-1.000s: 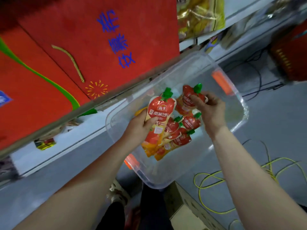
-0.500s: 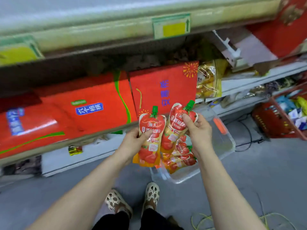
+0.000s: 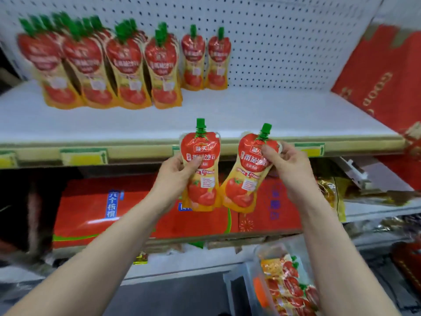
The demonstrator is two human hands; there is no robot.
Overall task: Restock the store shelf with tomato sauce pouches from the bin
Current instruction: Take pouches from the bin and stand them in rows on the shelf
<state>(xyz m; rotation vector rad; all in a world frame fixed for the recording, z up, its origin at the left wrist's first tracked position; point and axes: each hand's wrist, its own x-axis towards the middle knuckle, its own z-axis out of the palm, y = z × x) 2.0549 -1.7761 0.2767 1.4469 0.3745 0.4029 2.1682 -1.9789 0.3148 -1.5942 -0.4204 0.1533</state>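
Bin (image 3: 238, 286) low right, spare pouches (image 3: 287, 286) inside. Left hand (image 3: 175, 176), fingers curled, grips one tomato sauce pouch (image 3: 201, 156) upright; right hand (image 3: 288, 166) pinches a second pouch (image 3: 246, 179), tilted. Beyond, shelf (image 3: 262, 110) carries stocked pouches (image 3: 127, 65).

Single head-worn wide-angle view, facing the shelf (image 3: 273, 110), near, angled downward

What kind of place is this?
Most likely a shop: a shelf with a pegboard back, price tags along its front edge, and rows of matching sauce pouches standing on it.
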